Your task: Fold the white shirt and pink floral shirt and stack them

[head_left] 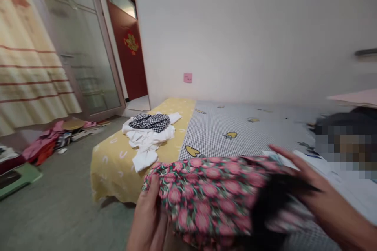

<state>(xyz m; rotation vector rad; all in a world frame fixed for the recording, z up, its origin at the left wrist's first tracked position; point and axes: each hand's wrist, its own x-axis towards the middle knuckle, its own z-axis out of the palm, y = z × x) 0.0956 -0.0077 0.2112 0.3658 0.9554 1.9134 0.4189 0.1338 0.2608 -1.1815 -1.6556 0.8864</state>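
Above the near edge of the bed (107,168), the left hand (147,215) pinches the left end of a floral cloth (212,192), its thumb pressed on top. At the other end, the right hand (312,182) has at least one finger extended; blur and dark fabric cover its contact, so whether it pinches cannot be told. Condition of the held piece: pink blooms and green leaves on a dark ground, soft, rumpled along the lower part, upper edge fairly level. Black fabric (265,208) hangs at its right end, blurred; attached or separate, cannot be told. Status, as judged: the piece is lifted and partly spread between the hands, but neither laid down nor neatly folded. Beyond it, white clothes (145,159) lie loosely heaped on the yellow sheet, a black-and-white checked cloth (150,121) crumpled on top, neither showing a finished fold
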